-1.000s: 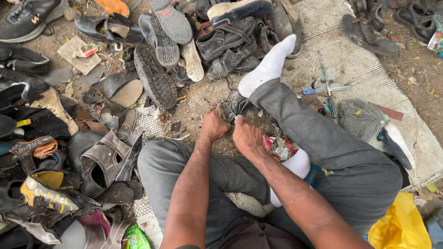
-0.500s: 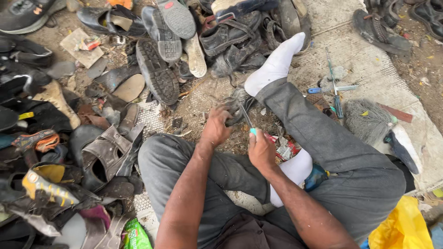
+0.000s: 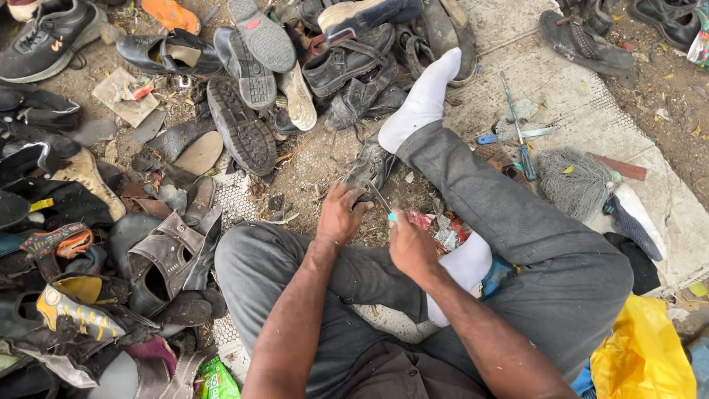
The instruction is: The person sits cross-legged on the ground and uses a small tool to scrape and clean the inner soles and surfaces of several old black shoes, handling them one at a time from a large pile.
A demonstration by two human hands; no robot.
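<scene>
Left hand clamps the worn shoe beside the socked foot; right hand pinches a thin awl; shoe looks floppy, so I'd grip near the sole.

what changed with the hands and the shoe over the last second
The right hand drew back from the dark shoe toward the body, pulling a thin metal tool with a teal handle into view. The left hand kept its grip on the shoe. The shoe pile stayed put.

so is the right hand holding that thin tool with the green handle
Yes, the right hand grips a thin metal tool by its green handle, its tip at the dark shoe that the left hand steadies.
</scene>
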